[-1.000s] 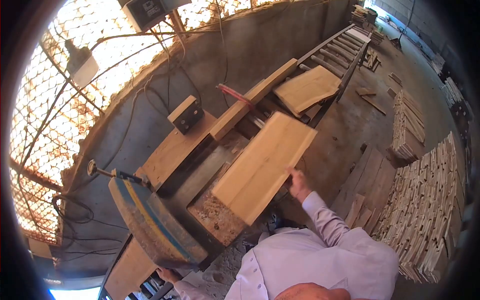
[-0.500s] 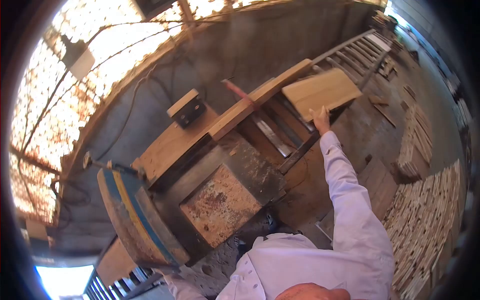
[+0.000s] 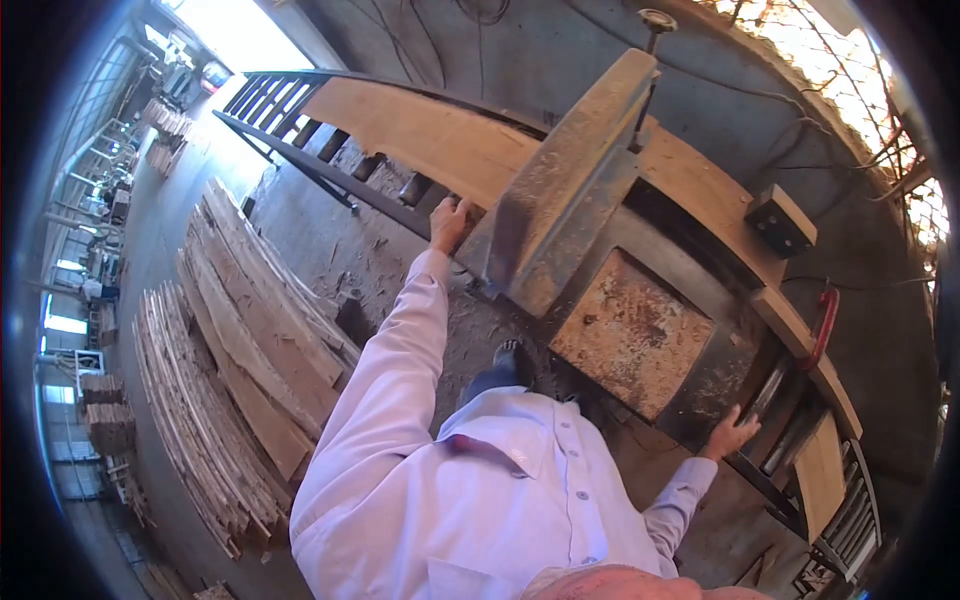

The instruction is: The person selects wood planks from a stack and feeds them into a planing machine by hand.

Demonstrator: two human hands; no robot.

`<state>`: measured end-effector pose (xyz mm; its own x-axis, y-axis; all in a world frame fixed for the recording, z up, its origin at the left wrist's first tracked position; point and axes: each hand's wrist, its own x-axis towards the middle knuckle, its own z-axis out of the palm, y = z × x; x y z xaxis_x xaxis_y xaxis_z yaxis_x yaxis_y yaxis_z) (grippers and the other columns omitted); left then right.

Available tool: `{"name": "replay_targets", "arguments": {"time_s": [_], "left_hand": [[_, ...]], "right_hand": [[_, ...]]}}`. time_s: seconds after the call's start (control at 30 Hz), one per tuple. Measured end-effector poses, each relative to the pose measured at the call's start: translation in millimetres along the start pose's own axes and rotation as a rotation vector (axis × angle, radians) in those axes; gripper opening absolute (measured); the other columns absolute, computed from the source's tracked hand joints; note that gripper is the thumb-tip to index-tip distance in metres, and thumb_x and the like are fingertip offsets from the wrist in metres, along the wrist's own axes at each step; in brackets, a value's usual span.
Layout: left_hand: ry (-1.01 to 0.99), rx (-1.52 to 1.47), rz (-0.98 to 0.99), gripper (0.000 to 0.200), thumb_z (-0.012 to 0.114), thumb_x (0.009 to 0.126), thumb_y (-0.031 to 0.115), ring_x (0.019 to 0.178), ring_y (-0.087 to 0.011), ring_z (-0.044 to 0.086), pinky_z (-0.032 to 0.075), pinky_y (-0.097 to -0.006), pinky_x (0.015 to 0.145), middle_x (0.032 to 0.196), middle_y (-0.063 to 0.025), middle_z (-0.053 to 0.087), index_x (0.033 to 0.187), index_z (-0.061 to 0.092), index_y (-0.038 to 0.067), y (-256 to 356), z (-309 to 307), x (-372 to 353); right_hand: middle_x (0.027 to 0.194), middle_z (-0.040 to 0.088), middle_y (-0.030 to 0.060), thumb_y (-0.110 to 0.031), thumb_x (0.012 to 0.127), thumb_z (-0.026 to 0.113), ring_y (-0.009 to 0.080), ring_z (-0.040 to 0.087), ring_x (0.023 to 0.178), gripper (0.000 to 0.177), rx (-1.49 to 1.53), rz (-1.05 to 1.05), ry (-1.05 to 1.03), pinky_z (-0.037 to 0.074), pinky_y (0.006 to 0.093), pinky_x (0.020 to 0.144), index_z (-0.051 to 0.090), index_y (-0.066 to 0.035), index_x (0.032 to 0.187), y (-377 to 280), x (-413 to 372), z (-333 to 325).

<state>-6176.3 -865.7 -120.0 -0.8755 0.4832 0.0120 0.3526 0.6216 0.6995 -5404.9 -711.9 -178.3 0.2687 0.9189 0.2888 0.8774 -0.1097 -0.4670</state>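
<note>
My left hand point(image 3: 450, 225) reaches out to the near edge of a long wooden plank point(image 3: 420, 130), its fingers curled at that edge. The plank lies along a roller stand point(image 3: 340, 180), running up to the dusty upright housing point(image 3: 585, 170) of a woodworking machine. My right hand point(image 3: 732, 437) is at the near edge of the machine's dark table point(image 3: 705, 395), fingers spread and holding nothing. A sawdust-covered panel point(image 3: 635, 335) is set in the table between my hands. Farther right, a shorter board point(image 3: 822, 480) rests on more rollers.
A wooden fence rail point(image 3: 810, 355) with a red clamp point(image 3: 826, 325) runs along the table's far side, near a dark block point(image 3: 785, 222). Stacked rough planks point(image 3: 230, 360) lie on the floor at left. Cables hang on the wall behind.
The view has swung left. My right hand has let go of the shorter board and come back to the machine's table. My left hand now reaches to the long plank.
</note>
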Motion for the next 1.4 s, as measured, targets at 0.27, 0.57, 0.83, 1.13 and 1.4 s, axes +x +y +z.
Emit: {"name": "replay_targets", "arguments": {"time_s": [0.27,0.57,0.83,1.13,1.4], "left_hand": [[-0.280,-0.720,-0.139,0.042,0.063,0.098,0.037,0.099,-0.0286,0.069,0.055,-0.0440,0.081,0.100,-0.0124,0.070,0.118,0.062,0.000,-65,5,60],[-0.127,-0.958,-0.339,0.025,0.062,0.099,0.028,0.081,-0.0254,0.066,0.055,-0.0421,0.071,0.093,-0.0078,0.066,0.103,0.064,0.004,-50,21,79],[-0.570,-0.384,0.180,0.041,0.067,0.095,0.036,0.073,-0.0228,0.069,0.055,-0.0326,0.063,0.086,-0.0133,0.071,0.096,0.068,-0.004,-76,51,24],[-0.154,-0.558,-0.352,0.052,0.065,0.098,0.033,0.079,-0.0292,0.071,0.064,-0.0423,0.073,0.101,-0.0259,0.068,0.118,0.054,-0.013,-64,-53,39],[-0.389,-0.860,-0.176,0.036,0.064,0.099,0.027,0.087,-0.0311,0.069,0.060,-0.0488,0.081,0.102,-0.0116,0.066,0.120,0.060,-0.002,-94,-3,117]], "right_hand": [[0.154,0.037,0.0266,-0.055,0.098,0.053,0.0389,0.032,0.145,0.075,-0.220,-0.087,-0.008,0.024,0.0471,0.120,0.044,0.002,0.145,-112,-56,23],[0.160,0.033,0.0170,-0.060,0.097,0.052,0.0315,0.027,0.149,0.079,-0.200,0.030,-0.017,0.020,0.0459,0.122,0.038,-0.003,0.150,-122,-55,11],[0.160,0.032,0.0167,-0.063,0.097,0.048,0.0310,0.026,0.149,0.079,-0.211,0.023,-0.028,0.020,0.0467,0.122,0.038,-0.005,0.151,-118,-54,14],[0.159,0.033,0.0176,-0.062,0.098,0.047,0.0309,0.025,0.150,0.079,-0.196,0.028,-0.040,0.019,0.0465,0.122,0.038,-0.004,0.150,-118,-56,12],[0.159,0.033,0.0164,-0.061,0.097,0.050,0.0303,0.026,0.149,0.078,-0.194,0.047,-0.026,0.019,0.0460,0.122,0.040,-0.004,0.150,-121,-55,6]]}}
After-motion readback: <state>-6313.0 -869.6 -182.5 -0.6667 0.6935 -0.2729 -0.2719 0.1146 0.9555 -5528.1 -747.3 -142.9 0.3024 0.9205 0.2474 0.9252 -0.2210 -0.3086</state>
